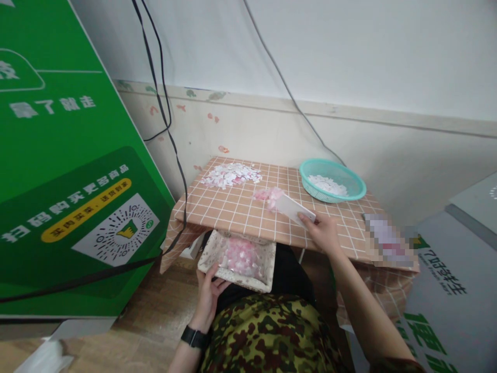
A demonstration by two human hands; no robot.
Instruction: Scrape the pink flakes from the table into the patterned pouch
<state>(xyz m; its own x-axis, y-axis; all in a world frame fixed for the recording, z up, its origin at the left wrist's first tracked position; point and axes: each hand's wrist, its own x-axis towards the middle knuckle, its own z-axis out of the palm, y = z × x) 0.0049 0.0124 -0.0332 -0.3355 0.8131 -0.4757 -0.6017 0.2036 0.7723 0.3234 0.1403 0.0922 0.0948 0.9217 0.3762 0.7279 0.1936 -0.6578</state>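
My left hand (210, 291) grips the near left side of a speckled, pale rectangular tray (267, 269), held against the table's front edge. Small pink and white pieces (244, 257) lie inside it. In my right hand (320, 231) is a flat white card (293, 208), slanted over the tabletop. Its far left edge meets a small heap of pink pieces (267, 195). A larger pile of white and pinkish flakes (233, 175) lies at the back left of the table. At the back right stands a turquoise plastic basket (361, 196) holding white flakes (328, 185).
A brown checked cloth (248, 215) covers the table, which stands against the wall. A blurred-out flat item (388, 239) lies at its right end. The green cabinet (77, 171) borders the left, a grey one (454, 280) the right. Dark cables (165, 119) hang at left.
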